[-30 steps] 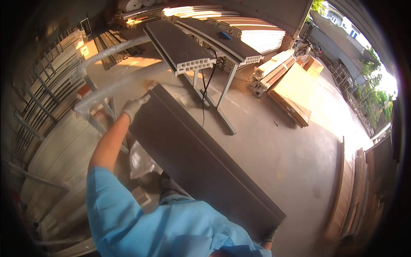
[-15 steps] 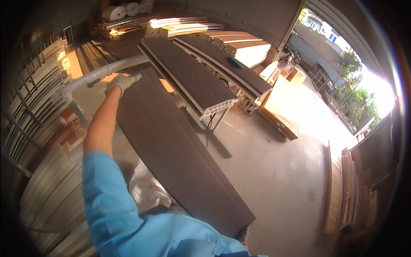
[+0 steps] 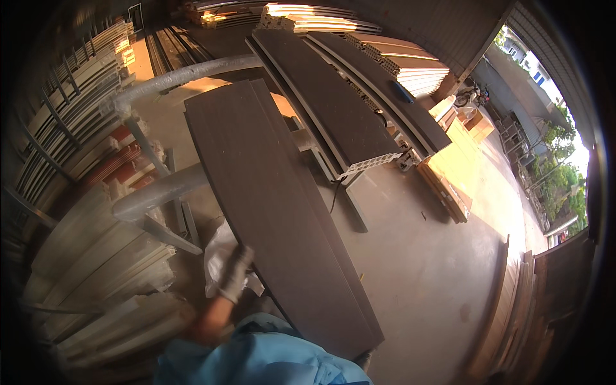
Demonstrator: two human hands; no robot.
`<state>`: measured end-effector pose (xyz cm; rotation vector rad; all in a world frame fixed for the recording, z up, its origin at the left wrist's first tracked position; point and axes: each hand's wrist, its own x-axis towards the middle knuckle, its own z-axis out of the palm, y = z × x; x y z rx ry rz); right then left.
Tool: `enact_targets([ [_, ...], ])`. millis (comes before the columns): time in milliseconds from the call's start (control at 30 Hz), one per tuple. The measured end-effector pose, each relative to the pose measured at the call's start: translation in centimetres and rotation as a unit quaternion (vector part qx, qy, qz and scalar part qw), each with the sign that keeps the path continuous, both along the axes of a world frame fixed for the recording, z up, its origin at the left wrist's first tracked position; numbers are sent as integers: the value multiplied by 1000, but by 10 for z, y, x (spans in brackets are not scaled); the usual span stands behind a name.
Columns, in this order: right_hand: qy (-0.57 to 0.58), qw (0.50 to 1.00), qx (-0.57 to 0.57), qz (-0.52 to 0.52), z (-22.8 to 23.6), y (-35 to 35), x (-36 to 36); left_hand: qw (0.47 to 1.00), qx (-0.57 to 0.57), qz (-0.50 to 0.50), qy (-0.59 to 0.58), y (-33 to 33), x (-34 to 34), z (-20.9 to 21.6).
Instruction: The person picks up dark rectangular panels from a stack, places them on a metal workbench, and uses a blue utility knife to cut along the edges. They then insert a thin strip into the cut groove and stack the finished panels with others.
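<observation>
Dark brown, a long, flat panel with a stepped right edge (image 3: pixel 276 199) slants above the smooth grey floor (image 3: pixel 410 282), left of the grey metal stand (image 3: pixel 356 215) carrying dark-topped hollow boards (image 3: pixel 321 102). Your gloved left hand (image 3: pixel 236 274) is blurred at the panel's left long edge; your gloved right hand (image 3: pixel 365 359) barely shows at its near right corner. Fingers: cannot tell, either hand. Step, judged: handling the panel's weight. Next move likely calls for a sure left-hand hold.

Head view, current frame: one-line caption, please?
A blurred, gloved left hand by the edge of a long dark panel, beside two similar panels.
</observation>
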<state>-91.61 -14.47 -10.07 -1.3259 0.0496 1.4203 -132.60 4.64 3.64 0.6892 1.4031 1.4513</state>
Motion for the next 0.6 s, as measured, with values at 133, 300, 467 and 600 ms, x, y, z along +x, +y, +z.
enact_targets([
  [133,12,1000,1,12,9,-3,-12,998,24,-52,-32,-13,7,-15],
  [300,23,999,9,39,39,6,-41,999,31,-16,10,45,-25,0],
  [467,65,994,46,80,89,61,-98,991,84,27,-96,89,-57,19],
  [600,142,975,121,123,128,122,-149,980,128,-21,-153,33,1,26],
])
